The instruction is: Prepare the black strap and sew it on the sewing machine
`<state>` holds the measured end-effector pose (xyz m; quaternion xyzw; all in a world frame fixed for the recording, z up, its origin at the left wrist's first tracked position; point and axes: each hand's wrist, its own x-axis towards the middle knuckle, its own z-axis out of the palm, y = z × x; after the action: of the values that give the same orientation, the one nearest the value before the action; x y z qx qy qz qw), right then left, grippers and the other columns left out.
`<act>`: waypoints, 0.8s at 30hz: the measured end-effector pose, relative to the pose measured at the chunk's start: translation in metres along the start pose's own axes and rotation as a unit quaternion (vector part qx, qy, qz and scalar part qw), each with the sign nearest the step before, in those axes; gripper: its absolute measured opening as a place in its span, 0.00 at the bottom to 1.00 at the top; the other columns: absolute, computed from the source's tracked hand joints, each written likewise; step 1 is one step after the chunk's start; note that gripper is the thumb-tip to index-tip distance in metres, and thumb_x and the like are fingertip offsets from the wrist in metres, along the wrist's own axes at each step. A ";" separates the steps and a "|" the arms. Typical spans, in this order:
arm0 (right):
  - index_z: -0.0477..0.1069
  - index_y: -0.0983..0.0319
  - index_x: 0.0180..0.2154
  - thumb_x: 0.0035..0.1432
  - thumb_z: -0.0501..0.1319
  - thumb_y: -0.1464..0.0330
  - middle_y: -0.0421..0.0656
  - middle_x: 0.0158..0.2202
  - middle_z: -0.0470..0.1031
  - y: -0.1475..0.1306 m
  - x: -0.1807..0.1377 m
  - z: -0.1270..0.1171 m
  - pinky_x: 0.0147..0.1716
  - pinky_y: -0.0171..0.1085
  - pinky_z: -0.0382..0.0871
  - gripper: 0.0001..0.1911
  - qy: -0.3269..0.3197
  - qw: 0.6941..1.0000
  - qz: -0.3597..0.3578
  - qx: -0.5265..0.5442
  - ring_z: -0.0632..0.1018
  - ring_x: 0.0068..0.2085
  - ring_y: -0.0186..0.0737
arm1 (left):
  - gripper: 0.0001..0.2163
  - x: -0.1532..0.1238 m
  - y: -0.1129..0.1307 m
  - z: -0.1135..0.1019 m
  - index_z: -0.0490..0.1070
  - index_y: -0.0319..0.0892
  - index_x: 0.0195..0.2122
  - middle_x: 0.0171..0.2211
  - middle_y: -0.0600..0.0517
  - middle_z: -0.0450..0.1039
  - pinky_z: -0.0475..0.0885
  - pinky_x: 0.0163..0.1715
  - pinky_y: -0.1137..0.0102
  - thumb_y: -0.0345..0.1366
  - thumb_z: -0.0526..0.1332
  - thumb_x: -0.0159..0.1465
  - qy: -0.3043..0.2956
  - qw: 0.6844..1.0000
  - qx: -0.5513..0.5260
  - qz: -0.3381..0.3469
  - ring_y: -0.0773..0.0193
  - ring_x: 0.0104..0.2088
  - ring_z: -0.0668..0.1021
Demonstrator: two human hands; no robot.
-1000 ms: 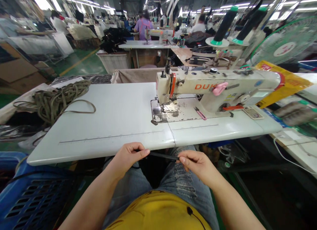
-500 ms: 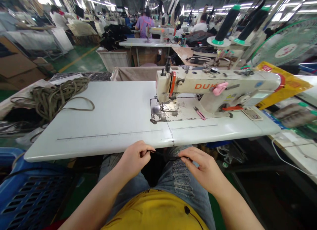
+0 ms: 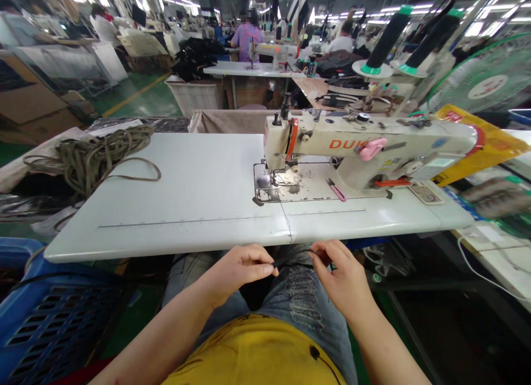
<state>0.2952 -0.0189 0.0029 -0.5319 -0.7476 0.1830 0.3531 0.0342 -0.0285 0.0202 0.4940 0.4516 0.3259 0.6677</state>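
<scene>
A thin black strip lies between the two hands, above the lap and just on the near side of the table's edge. The left hand closes thumb and fingers on its left end; the right hand pinches its right part between thumb and fingertips, where a thin loop bows up.

Both forearms reach in from the near side, slanting inward, with the knuckles up and the wrists slightly bent. The hands are a short way apart, over the jeans. Whether either touches the table edge, I cannot tell.

The pale table runs left to right on the far side of the hands, its near edge rounded. Its surface stretches between a heap of olive straps at far left and the sewing machine at right. Pink-handled snips lie on the machine's bed. A dark thread runs over the near edge, between the hands. A blue basket bounds the near left.
</scene>
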 end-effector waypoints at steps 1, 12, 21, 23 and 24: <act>0.74 0.58 0.41 0.66 0.61 0.68 0.45 0.36 0.78 0.000 0.000 0.001 0.39 0.42 0.77 0.04 -0.002 1.000 0.005 0.010 0.79 0.36 0.43 | 0.09 0.001 0.000 0.001 0.84 0.41 0.32 0.36 0.47 0.78 0.68 0.41 0.68 0.42 0.70 0.57 -0.007 1.000 -0.002 0.000 0.59 0.38 0.76; 0.77 0.59 0.39 0.64 0.60 0.66 0.43 0.33 0.79 -0.028 -0.006 0.012 0.32 0.37 0.70 0.07 -0.103 0.978 0.099 0.155 0.77 0.33 0.41 | 0.18 0.006 -0.016 0.010 0.83 0.40 0.47 0.30 0.53 0.74 0.64 0.27 0.73 0.41 0.73 0.56 0.006 0.997 -0.066 -0.037 0.69 0.25 0.70; 0.72 0.59 0.29 0.58 0.60 0.69 0.40 0.27 0.74 -0.047 0.002 0.024 0.30 0.36 0.64 0.06 -0.088 0.981 0.101 0.139 0.74 0.30 0.39 | 0.31 0.010 -0.027 0.024 0.73 0.40 0.60 0.30 0.57 0.70 0.69 0.26 0.72 0.37 0.75 0.55 0.002 0.994 -0.110 -0.013 0.70 0.23 0.73; 0.67 0.59 0.25 0.57 0.60 0.71 0.39 0.24 0.69 -0.047 0.003 0.027 0.30 0.36 0.63 0.09 -0.081 0.986 0.091 0.118 0.71 0.29 0.38 | 0.32 0.011 -0.026 0.025 0.71 0.39 0.61 0.29 0.57 0.70 0.70 0.26 0.72 0.37 0.74 0.55 -0.003 0.995 -0.103 -0.008 0.70 0.23 0.74; 0.66 0.59 0.24 0.57 0.59 0.72 0.39 0.24 0.69 -0.047 0.003 0.029 0.30 0.36 0.62 0.09 -0.080 0.986 0.088 0.113 0.71 0.29 0.37 | 0.32 0.011 -0.026 0.026 0.71 0.38 0.62 0.29 0.57 0.70 0.70 0.26 0.72 0.37 0.74 0.55 -0.005 0.995 -0.098 -0.007 0.69 0.23 0.74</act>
<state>0.2428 -0.0302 0.0147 -0.5360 -0.6981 0.3390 0.3322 0.0619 -0.0355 -0.0051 0.4245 0.4180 0.3613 0.7173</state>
